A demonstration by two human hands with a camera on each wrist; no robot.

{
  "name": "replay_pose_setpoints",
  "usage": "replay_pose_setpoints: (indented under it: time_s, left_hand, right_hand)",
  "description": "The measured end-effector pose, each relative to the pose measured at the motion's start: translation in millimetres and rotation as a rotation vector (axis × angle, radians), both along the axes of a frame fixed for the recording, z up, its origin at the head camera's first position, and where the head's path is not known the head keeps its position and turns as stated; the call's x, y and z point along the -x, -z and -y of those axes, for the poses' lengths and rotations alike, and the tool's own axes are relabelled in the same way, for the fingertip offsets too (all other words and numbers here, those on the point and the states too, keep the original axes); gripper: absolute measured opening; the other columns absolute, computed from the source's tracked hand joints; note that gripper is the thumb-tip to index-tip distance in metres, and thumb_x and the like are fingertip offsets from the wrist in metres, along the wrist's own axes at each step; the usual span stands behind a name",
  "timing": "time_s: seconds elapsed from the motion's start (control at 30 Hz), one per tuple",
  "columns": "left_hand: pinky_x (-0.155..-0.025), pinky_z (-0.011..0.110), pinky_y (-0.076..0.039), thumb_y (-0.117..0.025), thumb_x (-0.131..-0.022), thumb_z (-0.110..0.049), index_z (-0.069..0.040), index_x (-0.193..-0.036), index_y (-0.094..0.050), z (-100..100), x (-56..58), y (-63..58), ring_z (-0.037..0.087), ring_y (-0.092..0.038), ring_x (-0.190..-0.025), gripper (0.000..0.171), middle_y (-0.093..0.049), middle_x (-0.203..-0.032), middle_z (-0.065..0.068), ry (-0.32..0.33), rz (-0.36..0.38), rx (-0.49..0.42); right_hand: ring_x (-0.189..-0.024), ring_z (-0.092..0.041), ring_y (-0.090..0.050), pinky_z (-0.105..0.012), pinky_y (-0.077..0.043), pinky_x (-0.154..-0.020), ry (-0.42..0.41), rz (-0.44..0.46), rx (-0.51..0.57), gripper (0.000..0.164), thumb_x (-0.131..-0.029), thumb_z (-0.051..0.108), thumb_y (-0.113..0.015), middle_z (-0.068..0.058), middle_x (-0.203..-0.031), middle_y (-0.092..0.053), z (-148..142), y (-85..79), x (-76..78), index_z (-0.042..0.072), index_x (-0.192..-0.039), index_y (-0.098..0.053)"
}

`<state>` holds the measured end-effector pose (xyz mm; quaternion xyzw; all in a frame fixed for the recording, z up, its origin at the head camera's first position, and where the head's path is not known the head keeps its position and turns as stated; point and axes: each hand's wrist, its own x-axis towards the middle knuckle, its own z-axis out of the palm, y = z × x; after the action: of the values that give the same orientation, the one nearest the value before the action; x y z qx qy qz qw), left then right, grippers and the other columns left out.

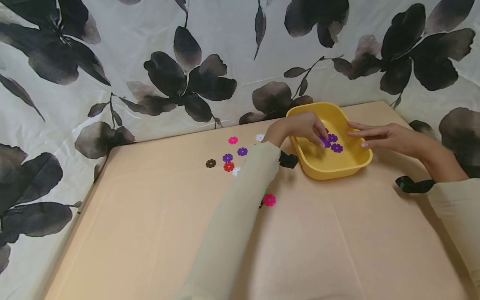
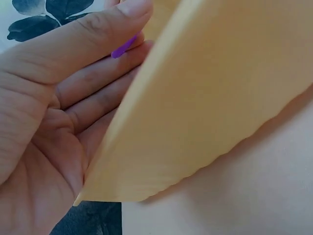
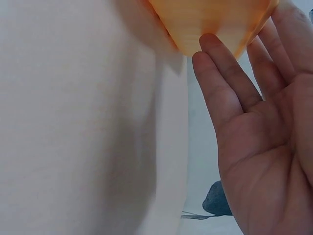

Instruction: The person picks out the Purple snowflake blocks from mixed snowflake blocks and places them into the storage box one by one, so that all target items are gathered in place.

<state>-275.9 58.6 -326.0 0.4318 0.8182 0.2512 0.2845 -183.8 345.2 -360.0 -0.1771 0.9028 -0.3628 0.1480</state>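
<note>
My left hand [image 1: 305,126] reaches over the near-left rim into a yellow plastic tray [image 1: 337,170]. Its thumb and fingers pinch a purple flower-shaped disc [image 2: 126,46], seen edge-on in the left wrist view. Just beside those fingertips, a few more purple flower discs [image 1: 337,148] lie on the tray's floor. On the other side, my right hand [image 1: 391,138] has its fingers straight, with the fingertips right at the tray's right rim. In the right wrist view they overlap the outside of the yellow wall [image 3: 215,19].
Left of the tray, loose flower discs are scattered on the beige table [image 1: 150,233]: pink [image 1: 233,140], purple [image 1: 242,151], red [image 1: 228,166], brown [image 1: 211,163] and white. Another pink disc [image 1: 269,200] lies beside my left sleeve, which partly covers others. Floral fabric [image 1: 123,25] hangs behind.
</note>
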Motion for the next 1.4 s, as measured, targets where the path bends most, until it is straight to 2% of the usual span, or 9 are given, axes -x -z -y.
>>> replay_pose_setpoints:
  time_s: [0.37, 0.4, 0.53, 0.77, 1.03, 1.13, 1.27, 1.37, 1.4]
  left_hand:
    - [-0.088, 0.013, -0.053, -0.08, -0.088, -0.017, -0.004, -0.123, -0.074, 0, 6.9, -7.1, 0.009, -0.068, -0.108, 0.037, -0.074, -0.121, 0.007, -0.019, 0.013, 0.001]
    - [-0.088, 0.013, -0.053, -0.079, -0.089, -0.017, -0.004, -0.123, -0.073, 0, 7.7, -7.5, 0.009, -0.068, -0.108, 0.037, -0.073, -0.121, 0.007, -0.015, 0.006, 0.008]
    - [-0.09, 0.012, -0.052, -0.08, -0.088, -0.019, -0.006, -0.122, -0.074, -2, 9.3, -9.0, 0.009, -0.067, -0.11, 0.037, -0.073, -0.121, 0.006, 0.012, -0.01, 0.031]
    - [-0.091, 0.012, -0.051, -0.079, -0.087, -0.019, -0.006, -0.123, -0.074, -7, 4.2, -12.1, 0.008, -0.066, -0.113, 0.038, -0.073, -0.121, 0.003, 0.071, 0.026, 0.032]
    - [-0.094, 0.013, -0.05, -0.079, -0.089, -0.015, -0.005, -0.131, -0.069, -10, 1.6, -15.5, 0.013, -0.062, -0.125, 0.044, -0.07, -0.13, 0.005, 0.07, 0.064, 0.037]
    - [-0.096, 0.013, -0.05, -0.078, -0.09, -0.017, -0.004, -0.131, -0.068, -9, 3.0, -14.8, 0.014, -0.062, -0.124, 0.044, -0.069, -0.131, 0.007, 0.095, 0.016, 0.033]
    - [-0.097, 0.014, -0.049, -0.075, -0.094, -0.022, -0.005, -0.13, -0.069, 2, 2.3, -13.6, 0.012, -0.064, -0.118, 0.041, -0.07, -0.129, 0.006, 0.146, -0.138, 0.031]
    - [-0.1, 0.015, -0.047, -0.073, -0.096, -0.026, -0.008, -0.132, -0.069, 18, -3.7, -13.6, 0.012, -0.063, -0.119, 0.041, -0.069, -0.131, 0.005, 0.138, -0.258, 0.017]
    - [-0.102, 0.015, -0.046, -0.072, -0.096, -0.027, -0.01, -0.133, -0.068, 25, -6.3, -13.3, 0.012, -0.062, -0.121, 0.041, -0.067, -0.133, 0.004, 0.118, -0.286, 0.006]
  right_hand:
    - [-0.143, 0.011, -0.024, -0.007, -0.037, -0.1, 0.018, 0.016, -0.016, 0.044, -0.102, 0.02, -0.063, 0.019, -0.162, -0.032, 0, 0.2, 1.8, 0.014, -0.146, -0.057]
    - [-0.143, 0.011, -0.024, -0.002, -0.035, -0.093, 0.02, 0.018, -0.016, 0.044, -0.102, 0.02, -0.063, 0.02, -0.162, -0.032, 1, 0.1, 2.1, 0.014, -0.146, -0.057]
    - [-0.144, 0.01, -0.023, -0.006, -0.036, -0.1, 0.019, 0.026, -0.011, 0.045, -0.102, 0.021, -0.063, 0.021, -0.161, -0.032, 2, -1.3, 2.7, 0.014, -0.146, -0.056]
    - [-0.142, 0.014, -0.024, 0.001, -0.031, -0.092, -0.003, 0.023, 0.024, 0.044, -0.102, 0.017, -0.063, 0.02, -0.161, -0.033, 3, -2.4, 2.0, 0.011, -0.145, -0.056]
    - [-0.141, 0.014, -0.026, -0.001, -0.035, -0.09, 0.008, 0.014, 0.008, 0.044, -0.102, 0.018, -0.064, 0.021, -0.161, -0.034, 2, -2.7, 1.8, 0.012, -0.144, -0.058]
    - [-0.142, 0.013, -0.026, -0.004, -0.035, -0.096, 0.016, 0.024, 0.008, 0.044, -0.102, 0.018, -0.063, 0.022, -0.16, -0.034, 3, -2.4, 1.1, 0.012, -0.145, -0.057]
    - [-0.145, 0.009, -0.023, -0.039, -0.029, -0.122, 0.022, 0.047, 0.029, 0.045, -0.102, 0.018, -0.064, 0.02, -0.162, -0.032, 3, -1.8, -0.1, 0.012, -0.145, -0.056]
    - [-0.148, 0.006, -0.021, -0.068, -0.024, -0.116, 0.026, 0.054, 0.04, 0.045, -0.102, 0.019, -0.064, 0.019, -0.163, -0.03, 2, -1.9, -0.9, 0.013, -0.146, -0.056]
    - [-0.148, 0.005, -0.021, -0.065, -0.026, -0.116, 0.027, 0.049, 0.032, 0.046, -0.102, 0.019, -0.064, 0.019, -0.163, -0.03, 2, -2.0, -0.9, 0.013, -0.146, -0.056]
